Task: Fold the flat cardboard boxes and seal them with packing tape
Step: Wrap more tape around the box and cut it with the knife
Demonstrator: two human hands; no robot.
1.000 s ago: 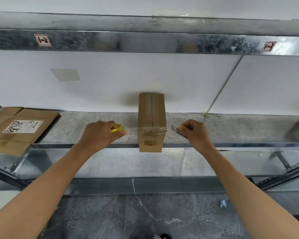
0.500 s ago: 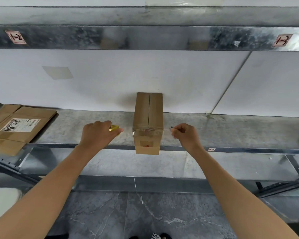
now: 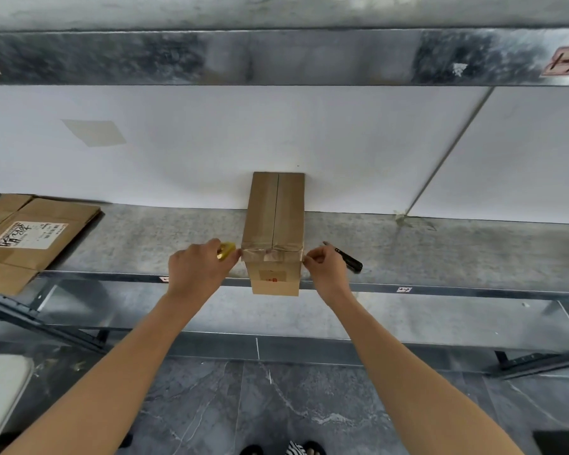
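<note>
Head view, looking down onto a metal shelf point(image 3: 138, 238). Shows 1 folded cardboard box point(image 3: 273, 218) lying lengthwise at mid-shelf, with its far end against the white wall point(image 3: 194, 152) and its near end just past the shelf's front edge, likely placed so to let both hands reach round that end. Shows clear tape point(image 3: 270, 255) running crosswise over the top near the front end, across the centre seam between the 2 closed flaps. Finds the left hand point(image 3: 196, 272) curled round a yellow tape roll point(image 3: 226, 250), held close against the box's left side, probably to keep the strip taut. Finds the right hand point(image 3: 326, 270) at the box's right side, thumb and forefinger pinched together, seemingly on the tape's free end, though too small to tell for certain. Keeps both hands low at the sides, presumably to draw the strip down over the box's edges. Notes a black utility knife point(image 3: 347, 259) on the shelf just beside the right hand, near the front edge, handy for cutting. Notes flat cardboard boxes point(image 3: 33, 238) stacked at the shelf's left end, well apart, not yet folded.
</note>
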